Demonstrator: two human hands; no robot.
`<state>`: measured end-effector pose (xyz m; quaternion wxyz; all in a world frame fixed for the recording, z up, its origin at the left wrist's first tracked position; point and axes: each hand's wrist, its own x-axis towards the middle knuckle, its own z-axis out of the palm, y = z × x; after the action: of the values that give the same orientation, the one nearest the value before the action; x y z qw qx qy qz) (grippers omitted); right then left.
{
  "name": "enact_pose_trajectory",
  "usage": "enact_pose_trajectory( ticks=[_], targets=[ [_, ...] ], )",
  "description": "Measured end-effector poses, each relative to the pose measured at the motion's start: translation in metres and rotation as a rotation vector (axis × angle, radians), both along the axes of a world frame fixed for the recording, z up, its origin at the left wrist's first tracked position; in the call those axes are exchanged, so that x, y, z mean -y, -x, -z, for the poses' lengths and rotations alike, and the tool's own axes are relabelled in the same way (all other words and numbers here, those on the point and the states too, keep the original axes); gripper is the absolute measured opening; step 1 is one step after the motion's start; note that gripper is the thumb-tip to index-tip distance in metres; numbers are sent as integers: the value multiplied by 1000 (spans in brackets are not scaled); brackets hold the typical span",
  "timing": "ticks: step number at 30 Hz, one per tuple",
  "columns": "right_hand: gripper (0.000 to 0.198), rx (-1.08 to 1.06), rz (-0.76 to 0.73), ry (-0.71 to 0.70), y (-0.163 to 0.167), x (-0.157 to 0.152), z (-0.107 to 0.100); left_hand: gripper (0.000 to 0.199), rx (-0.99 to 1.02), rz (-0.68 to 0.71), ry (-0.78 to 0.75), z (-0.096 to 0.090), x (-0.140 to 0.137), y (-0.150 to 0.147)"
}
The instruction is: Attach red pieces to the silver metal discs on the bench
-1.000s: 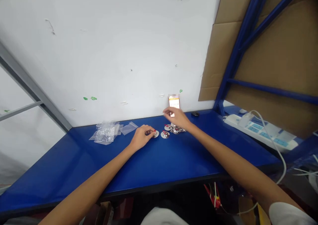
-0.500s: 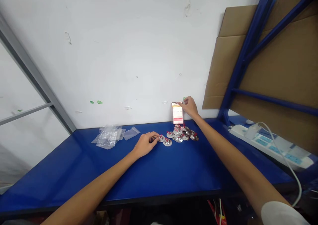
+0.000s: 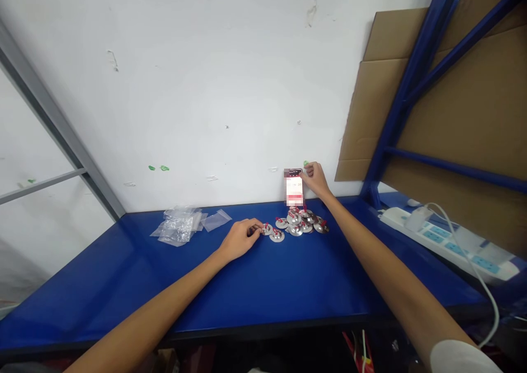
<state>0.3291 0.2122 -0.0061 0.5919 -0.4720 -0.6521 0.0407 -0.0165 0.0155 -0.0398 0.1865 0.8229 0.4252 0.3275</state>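
My left hand (image 3: 242, 237) rests on the blue table, with thumb and forefinger closed at the rim of a small silver finger cymbal (image 3: 267, 229) that has a red cord. Right beside that one lies another finger cymbal (image 3: 277, 235). A pile of several more finger cymbals (image 3: 304, 222) with red cords sits to the right. Behind the pile a phone (image 3: 294, 185) leans upright against the wall, its lit screen partly blurred out. At the phone's upper right edge is my right hand (image 3: 316, 179), fingers curled and thumb against the phone.
Clear plastic bags (image 3: 180, 226) lie in a heap on the left of the blue table (image 3: 263, 290). On the right is a white power strip (image 3: 448, 244) with a plugged-in cable. A blue metal frame (image 3: 395, 104) and cardboard (image 3: 358, 115) stand at the right; a white wall (image 3: 230, 87) rises behind.
The top of the phone's screen has turned from light orange to dark. My right hand has shifted very slightly down; my left hand stays at the same finger cymbal.
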Motion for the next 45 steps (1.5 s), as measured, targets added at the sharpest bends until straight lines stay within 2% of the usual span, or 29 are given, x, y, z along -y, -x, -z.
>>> enact_pose_trajectory(
  ticks=[8, 18, 25, 29, 33, 39, 45],
  targets=[
    [36, 11, -18, -5, -2, -2, 3, 24, -2, -3, -7, 1, 0, 0],
    [41, 18, 47, 6, 4, 0, 0, 24, -3, 6, -13, 1, 0, 0],
    [59, 69, 103, -4, 10, 6, 0, 23, -22, 6, -12, -1, 0, 0],
    [62, 95, 150, 7, 15, 8, -1, 23, -30, 1, -11, -1, 0, -1],
    [61, 85, 156, 1, 14, 7, -2, 23, -29, -3, -13, 2, -1, 0],
    [50, 18, 44, -31, 5, 1, 0, 23, -37, 7, -18, 3, -2, 0],
    [45, 33, 37, -63, 3, -2, 3, 23, -48, 2, -12, 2, -2, 0]
  ],
)
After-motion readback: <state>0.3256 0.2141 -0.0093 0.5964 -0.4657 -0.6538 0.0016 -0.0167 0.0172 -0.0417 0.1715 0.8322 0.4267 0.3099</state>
